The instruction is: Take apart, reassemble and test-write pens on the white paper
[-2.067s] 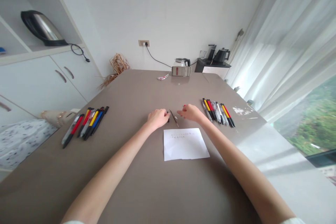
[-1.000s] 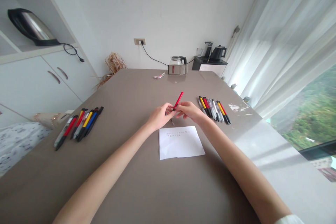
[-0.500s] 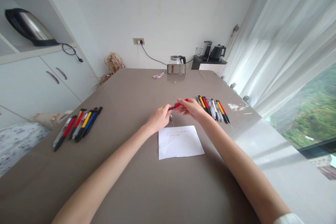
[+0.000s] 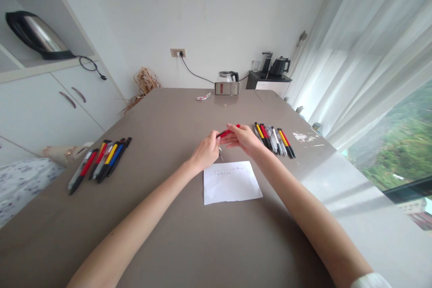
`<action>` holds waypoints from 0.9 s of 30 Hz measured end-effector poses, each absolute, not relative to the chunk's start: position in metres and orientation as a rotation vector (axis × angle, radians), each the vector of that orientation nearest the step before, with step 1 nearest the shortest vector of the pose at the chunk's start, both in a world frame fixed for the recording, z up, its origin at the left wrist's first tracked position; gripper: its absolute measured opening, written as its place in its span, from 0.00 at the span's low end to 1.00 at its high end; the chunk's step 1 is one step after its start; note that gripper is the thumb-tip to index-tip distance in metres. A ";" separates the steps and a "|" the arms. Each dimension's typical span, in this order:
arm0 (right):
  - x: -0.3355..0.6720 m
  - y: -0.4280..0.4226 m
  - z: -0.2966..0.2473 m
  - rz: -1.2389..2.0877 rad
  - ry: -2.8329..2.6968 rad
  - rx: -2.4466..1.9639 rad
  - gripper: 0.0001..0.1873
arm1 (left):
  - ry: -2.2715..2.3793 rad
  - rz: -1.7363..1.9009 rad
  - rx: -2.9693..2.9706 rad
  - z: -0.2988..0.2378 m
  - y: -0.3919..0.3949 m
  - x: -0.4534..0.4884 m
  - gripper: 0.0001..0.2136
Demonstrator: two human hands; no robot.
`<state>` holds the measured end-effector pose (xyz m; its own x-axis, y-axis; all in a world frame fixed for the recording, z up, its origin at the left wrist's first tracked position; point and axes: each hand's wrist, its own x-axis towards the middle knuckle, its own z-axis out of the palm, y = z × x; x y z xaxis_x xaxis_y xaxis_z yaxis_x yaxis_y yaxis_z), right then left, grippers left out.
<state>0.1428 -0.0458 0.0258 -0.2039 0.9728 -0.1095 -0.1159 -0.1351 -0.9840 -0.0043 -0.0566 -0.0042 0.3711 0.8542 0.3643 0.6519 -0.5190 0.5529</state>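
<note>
Between my two hands, a red-and-black pen (image 4: 224,133) slants up toward two o'clock: my left hand (image 4: 205,150) pinches its black end between thumb and fingers, my right hand (image 4: 247,138) its red end. The step in hand looks like two-handed work on this pen; I judge the next move calls for both ends kept in line. Toward six o'clock lie a slim piece (image 4: 220,153), too small to name, then a handwritten sheet (image 4: 232,183). A row of coloured pens (image 4: 276,141) lies at three o'clock, a second row (image 4: 102,160) at eight, a smartphone (image 4: 227,88) at twelve.
</note>
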 end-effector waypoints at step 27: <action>0.160 -0.036 0.030 1.503 -1.076 -1.075 0.14 | 0.759 0.917 1.376 -0.008 -0.041 -0.012 0.17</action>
<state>0.1601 -0.0358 0.0296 -0.1483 0.9817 -0.1192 -0.2037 -0.1483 -0.9677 -0.0120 -0.0411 -0.0078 0.4667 0.8816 0.0708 -0.0954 -0.0293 0.9950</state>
